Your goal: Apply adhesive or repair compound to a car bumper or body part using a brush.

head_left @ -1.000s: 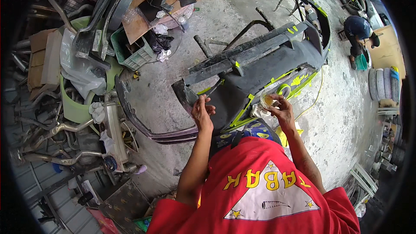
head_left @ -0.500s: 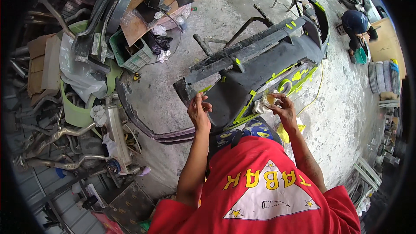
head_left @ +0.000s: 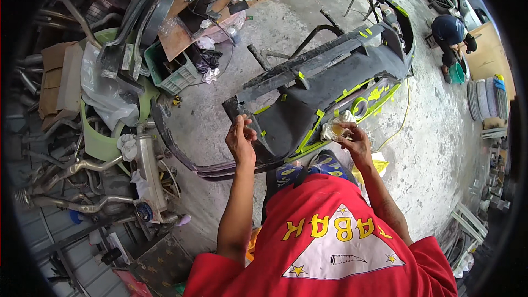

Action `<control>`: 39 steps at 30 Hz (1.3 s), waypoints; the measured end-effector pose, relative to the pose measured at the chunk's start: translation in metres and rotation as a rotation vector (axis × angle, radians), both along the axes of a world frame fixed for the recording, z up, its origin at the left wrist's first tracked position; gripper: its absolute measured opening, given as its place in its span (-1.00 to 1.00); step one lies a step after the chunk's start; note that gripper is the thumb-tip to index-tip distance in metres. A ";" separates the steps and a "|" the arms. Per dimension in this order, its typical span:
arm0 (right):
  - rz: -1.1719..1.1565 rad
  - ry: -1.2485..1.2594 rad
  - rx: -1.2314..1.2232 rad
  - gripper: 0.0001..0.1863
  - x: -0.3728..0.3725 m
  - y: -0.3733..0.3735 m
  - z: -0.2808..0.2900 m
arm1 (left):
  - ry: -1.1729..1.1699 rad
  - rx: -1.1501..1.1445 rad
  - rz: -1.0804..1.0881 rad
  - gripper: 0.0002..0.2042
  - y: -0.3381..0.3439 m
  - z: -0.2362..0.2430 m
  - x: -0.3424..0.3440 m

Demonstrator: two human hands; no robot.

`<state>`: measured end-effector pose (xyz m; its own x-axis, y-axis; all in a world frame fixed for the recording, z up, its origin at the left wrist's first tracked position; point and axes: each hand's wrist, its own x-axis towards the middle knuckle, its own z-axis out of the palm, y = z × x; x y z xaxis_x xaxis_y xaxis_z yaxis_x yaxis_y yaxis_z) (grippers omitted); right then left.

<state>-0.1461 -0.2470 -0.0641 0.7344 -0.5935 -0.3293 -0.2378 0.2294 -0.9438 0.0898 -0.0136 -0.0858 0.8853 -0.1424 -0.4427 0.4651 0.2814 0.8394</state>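
My right hand (head_left: 355,146) grips a small round amber-tinted thing (head_left: 337,130) by its edge; whether it is a little cup or a roll cannot be told. White crumpled cloth (head_left: 345,116) shows just behind it. My left hand (head_left: 240,142) is raised over the near left end of a dark car bumper (head_left: 313,102). Its thumb and forefinger are pressed together while the other fingers curl loosely; anything pinched there is too small to make out. Yellow-green masking tape (head_left: 319,114) lines the bumper's edges, and a roll of that tape (head_left: 360,108) rests on it.
A dark curved trim piece (head_left: 170,146) lies left of the bumper. Exhaust pipes (head_left: 82,168), a green crate (head_left: 171,71) and a light-green tub (head_left: 96,137) crowd the left. A yellow cord (head_left: 400,124) runs along the floor. At far right, a person (head_left: 448,33) crouches beside a green bucket (head_left: 457,72).
My left hand has moved left and slightly down, farther from the right. My right hand has shifted a little left and down with the round thing.
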 end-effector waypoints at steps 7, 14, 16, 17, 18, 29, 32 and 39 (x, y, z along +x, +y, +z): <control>-0.014 -0.066 -0.038 -0.58 -0.044 -0.005 -0.005 | -0.019 -0.002 0.057 -0.61 0.005 0.003 -0.053; 0.039 0.025 0.034 -0.57 -0.101 -0.001 -0.031 | 0.024 0.060 0.111 -0.57 0.022 0.024 -0.104; 0.134 0.101 0.015 -0.58 -0.114 -0.001 -0.046 | 0.010 0.071 0.108 -0.58 0.027 0.034 -0.119; 0.136 0.094 0.022 -0.58 -0.111 0.002 -0.041 | -0.006 0.069 0.107 -0.59 0.031 0.037 -0.124; 0.155 0.033 0.020 -0.58 -0.108 0.006 -0.036 | -0.024 0.035 0.097 -0.61 0.036 0.040 -0.130; 0.207 -0.010 -0.052 -0.57 -0.055 0.063 -0.037 | -0.019 0.018 0.066 -0.64 0.084 0.072 -0.110; 0.175 0.038 -0.072 -0.54 -0.034 0.096 -0.039 | -0.037 0.027 0.011 -0.64 0.100 0.085 -0.089; 0.059 0.061 0.038 -0.57 0.025 0.174 -0.038 | 0.029 -0.014 -0.194 -0.69 0.148 0.079 -0.028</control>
